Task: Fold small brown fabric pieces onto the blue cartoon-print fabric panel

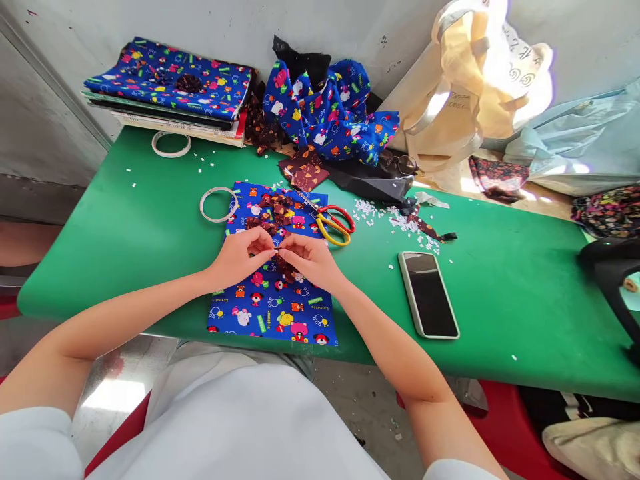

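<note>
A blue cartoon-print cloth (280, 307) lies flat near the table's front edge, with small dark brown patterned fabric pieces (275, 208) on its upper half. Over the cloth, my left hand (243, 255) and my right hand (309, 260) meet fingertip to fingertip. Both are closed in a pinch on a tiny dark and white piece (277, 251), too small to name. Scissors (334, 223) with one red and one yellow handle rest at the cloth's upper right. Left of the cloth is a white tape roll (219, 204).
On the green table (510, 287) are a phone (430, 293), white paper bits (370, 212) and another tape roll (171, 144). Behind stand a stack topped with blue cloth (170, 80), crumpled blue cloth (325, 113), glasses (400, 162) and a beige bag (445, 100).
</note>
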Demonstrator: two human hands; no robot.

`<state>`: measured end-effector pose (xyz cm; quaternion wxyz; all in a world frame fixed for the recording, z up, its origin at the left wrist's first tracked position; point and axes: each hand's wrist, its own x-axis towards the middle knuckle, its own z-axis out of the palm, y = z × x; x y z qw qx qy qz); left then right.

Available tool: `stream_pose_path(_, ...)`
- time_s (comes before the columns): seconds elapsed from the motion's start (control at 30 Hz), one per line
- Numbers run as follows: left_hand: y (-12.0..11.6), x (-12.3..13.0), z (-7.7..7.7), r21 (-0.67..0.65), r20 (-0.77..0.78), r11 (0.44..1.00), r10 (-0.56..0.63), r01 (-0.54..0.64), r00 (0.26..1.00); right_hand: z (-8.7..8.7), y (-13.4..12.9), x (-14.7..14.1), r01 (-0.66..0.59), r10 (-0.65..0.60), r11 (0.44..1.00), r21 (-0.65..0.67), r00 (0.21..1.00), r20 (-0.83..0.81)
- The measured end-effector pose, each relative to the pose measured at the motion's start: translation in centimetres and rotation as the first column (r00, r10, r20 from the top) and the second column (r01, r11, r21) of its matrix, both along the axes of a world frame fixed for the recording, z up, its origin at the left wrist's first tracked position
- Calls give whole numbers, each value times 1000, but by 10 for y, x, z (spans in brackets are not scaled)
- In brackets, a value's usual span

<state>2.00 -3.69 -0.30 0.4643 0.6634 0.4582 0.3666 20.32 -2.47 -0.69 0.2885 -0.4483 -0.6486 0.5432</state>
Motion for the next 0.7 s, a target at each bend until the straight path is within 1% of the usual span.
stream_pose_path(0.33,0,1,2,31,-48,999,9,-8,999,-1,-2,-2,-5,2,997,74,999,38)
stream_pose_path(0.53,-1,1,2,38,-67,999,20,-18,998,-2,-3,-3,-22,4,979,203,996,89)
stream_pose_path(0.7,-1,2,2,35,-77,999,32,-29,997,-5,-2,-4,-31,-26,936,349,987,156)
